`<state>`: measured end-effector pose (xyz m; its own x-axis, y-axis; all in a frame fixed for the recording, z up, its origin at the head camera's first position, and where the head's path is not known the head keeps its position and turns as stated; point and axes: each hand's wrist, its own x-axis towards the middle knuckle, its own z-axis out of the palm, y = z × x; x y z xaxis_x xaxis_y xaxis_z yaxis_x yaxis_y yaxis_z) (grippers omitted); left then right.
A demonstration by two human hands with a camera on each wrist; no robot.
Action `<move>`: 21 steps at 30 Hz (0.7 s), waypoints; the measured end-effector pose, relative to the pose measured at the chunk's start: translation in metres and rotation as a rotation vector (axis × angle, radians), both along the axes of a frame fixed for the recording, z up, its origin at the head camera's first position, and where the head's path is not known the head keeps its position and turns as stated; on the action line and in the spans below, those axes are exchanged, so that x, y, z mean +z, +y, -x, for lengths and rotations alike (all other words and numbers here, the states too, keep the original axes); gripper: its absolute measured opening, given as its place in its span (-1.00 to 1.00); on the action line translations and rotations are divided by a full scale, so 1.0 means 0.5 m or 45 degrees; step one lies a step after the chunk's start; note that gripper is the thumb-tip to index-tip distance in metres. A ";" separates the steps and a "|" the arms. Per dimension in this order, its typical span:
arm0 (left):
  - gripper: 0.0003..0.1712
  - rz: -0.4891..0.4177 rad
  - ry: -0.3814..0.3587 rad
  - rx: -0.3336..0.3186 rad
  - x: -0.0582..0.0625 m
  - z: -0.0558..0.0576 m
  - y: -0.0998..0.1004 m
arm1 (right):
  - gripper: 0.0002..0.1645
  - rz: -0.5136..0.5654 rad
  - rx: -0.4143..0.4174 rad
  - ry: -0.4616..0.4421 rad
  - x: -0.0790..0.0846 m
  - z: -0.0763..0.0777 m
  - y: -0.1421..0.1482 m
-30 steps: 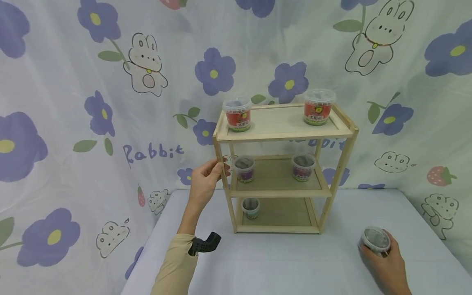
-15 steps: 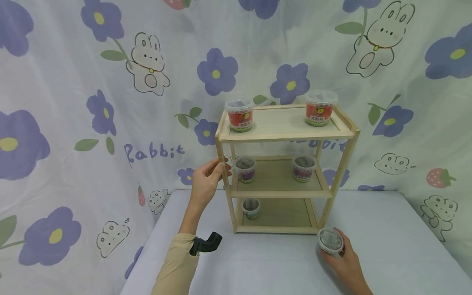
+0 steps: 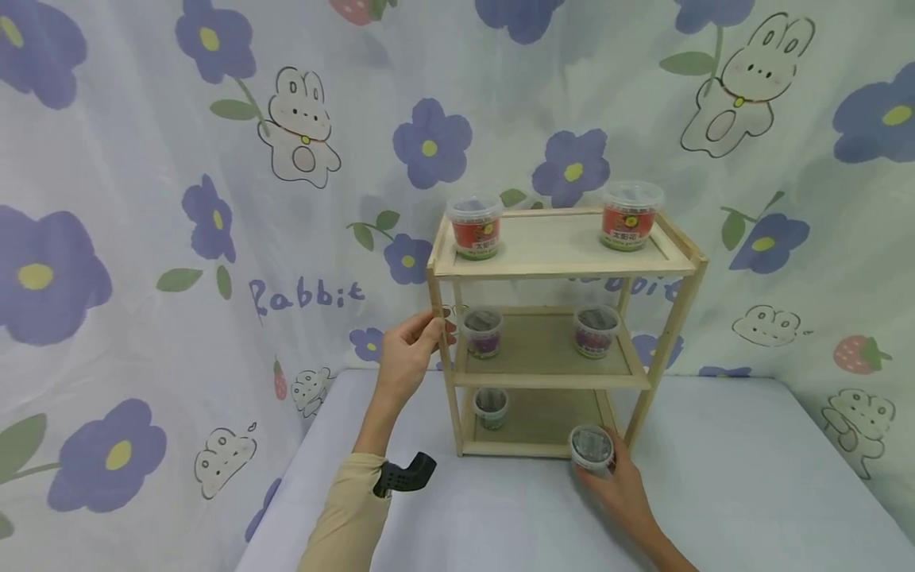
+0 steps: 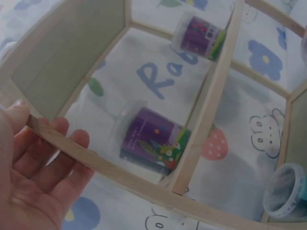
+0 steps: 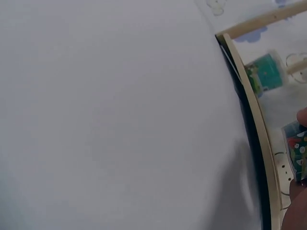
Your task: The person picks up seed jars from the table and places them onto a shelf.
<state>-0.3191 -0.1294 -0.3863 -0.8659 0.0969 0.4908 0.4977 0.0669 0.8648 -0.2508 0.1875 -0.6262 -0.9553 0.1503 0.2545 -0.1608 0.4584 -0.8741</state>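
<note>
My left hand (image 3: 403,359) grips the front left post of a three-tier wooden shelf (image 3: 568,266). In the left wrist view, its thumb lies on one side of the post and its fingers on the other. My right hand (image 3: 622,486) holds a small lidded plastic tub (image 3: 592,447) at the front edge of the bottom tier, toward the right. The right wrist view catches only part of this tub, with green on its label, at the frame's right edge. On the same tier, to the left, stands a teal-labelled tub (image 3: 491,409).
Two red-labelled tubs (image 3: 477,234) stand on the top tier, left and right. Two purple-labelled tubs (image 3: 595,338) are on the middle tier. The shelf's posts frame the bottom opening. Behind hangs a flowered cloth (image 3: 300,230); a white cloth covers the table (image 3: 500,516).
My right hand has carried the tub leftward from the right part of the table to the bottom tier's front edge. The left hand keeps its grip on the post; the head view shifts slightly.
</note>
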 end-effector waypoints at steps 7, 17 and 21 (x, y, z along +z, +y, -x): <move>-0.66 -0.010 -0.005 -0.022 -0.004 0.006 0.001 | 0.05 0.042 -0.007 -0.015 0.004 0.060 -0.019; -0.66 0.009 -0.016 -0.019 -0.003 0.003 -0.001 | 0.03 0.001 -0.110 0.023 -0.017 0.117 -0.023; -0.66 0.013 -0.009 -0.024 -0.004 0.004 -0.003 | 0.01 0.016 -0.096 0.018 -0.021 0.131 -0.019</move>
<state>-0.3210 -0.1311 -0.3885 -0.8673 0.1179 0.4836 0.4928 0.0663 0.8676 -0.3164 0.1778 -0.6366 -0.9375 0.2248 0.2657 -0.1388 0.4586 -0.8777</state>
